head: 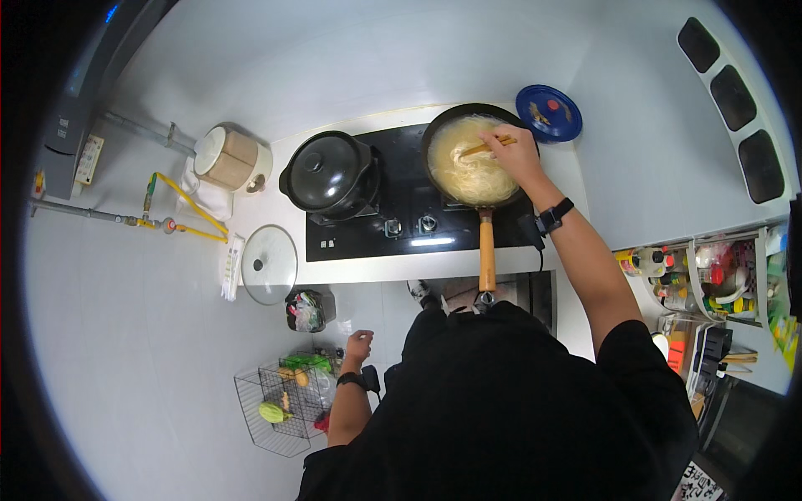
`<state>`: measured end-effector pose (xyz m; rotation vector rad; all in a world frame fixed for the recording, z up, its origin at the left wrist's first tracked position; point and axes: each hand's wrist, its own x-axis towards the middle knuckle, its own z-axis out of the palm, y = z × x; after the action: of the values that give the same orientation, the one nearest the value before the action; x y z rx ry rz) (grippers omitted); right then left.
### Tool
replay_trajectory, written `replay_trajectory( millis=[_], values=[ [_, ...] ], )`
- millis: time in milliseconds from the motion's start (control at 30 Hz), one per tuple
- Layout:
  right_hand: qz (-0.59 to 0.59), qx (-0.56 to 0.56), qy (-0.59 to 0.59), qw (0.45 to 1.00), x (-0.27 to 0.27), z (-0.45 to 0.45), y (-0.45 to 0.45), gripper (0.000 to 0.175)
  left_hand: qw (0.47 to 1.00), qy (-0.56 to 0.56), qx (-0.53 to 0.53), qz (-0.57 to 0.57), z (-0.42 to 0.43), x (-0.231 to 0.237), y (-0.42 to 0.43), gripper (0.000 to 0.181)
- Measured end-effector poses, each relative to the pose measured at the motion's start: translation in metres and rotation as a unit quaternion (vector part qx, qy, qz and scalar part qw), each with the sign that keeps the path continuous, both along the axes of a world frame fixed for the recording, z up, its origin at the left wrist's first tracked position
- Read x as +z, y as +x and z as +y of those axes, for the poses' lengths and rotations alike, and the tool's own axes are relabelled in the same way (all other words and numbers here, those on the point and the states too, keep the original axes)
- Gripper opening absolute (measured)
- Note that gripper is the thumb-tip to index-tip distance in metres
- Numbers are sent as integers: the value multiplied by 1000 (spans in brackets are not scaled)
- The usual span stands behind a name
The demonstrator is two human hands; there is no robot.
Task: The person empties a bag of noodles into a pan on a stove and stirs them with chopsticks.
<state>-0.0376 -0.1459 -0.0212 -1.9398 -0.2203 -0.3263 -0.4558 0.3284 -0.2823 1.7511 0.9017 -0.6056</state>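
Observation:
My right hand (517, 153) grips a pair of wooden chopsticks (477, 149) over a dark frying pan (437, 122). Their tips dip into noodles (479, 181) lying in a cloudy, pale yellow liquid. The pan sits on the right side of a black glass gas stove (401, 188), its wooden handle (487, 250) pointing towards me. Down by my side, away from the counter, hangs my left hand (359, 346), holding nothing that I can see, with its fingers loosely curled.
A lidded black pot (322, 172) occupies the left burner. Beside the stove are a glass lid (269, 266), a rice cooker (232, 160) and a blue lid (551, 116). A wire basket of vegetables (276, 401) and a bin (307, 311) stand low on my left; bottles (645, 260) fill a rack on the right.

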Motion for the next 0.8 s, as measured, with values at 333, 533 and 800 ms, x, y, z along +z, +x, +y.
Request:
replay_trajectory(
  millis=[333,533,800],
  values=[
    [-1,-13,-179,984,25,-61,-12,41,1000,-13,24,-12,2,2,-5,20],
    [-21,-62,-136,989,56,-50,-15,37,999,-12,32,-7,4,-4,-11,20],
    [-56,160,-120,978,-10,43,-3,32,999,-20,16,-27,-4,0,10,20]
  ],
)
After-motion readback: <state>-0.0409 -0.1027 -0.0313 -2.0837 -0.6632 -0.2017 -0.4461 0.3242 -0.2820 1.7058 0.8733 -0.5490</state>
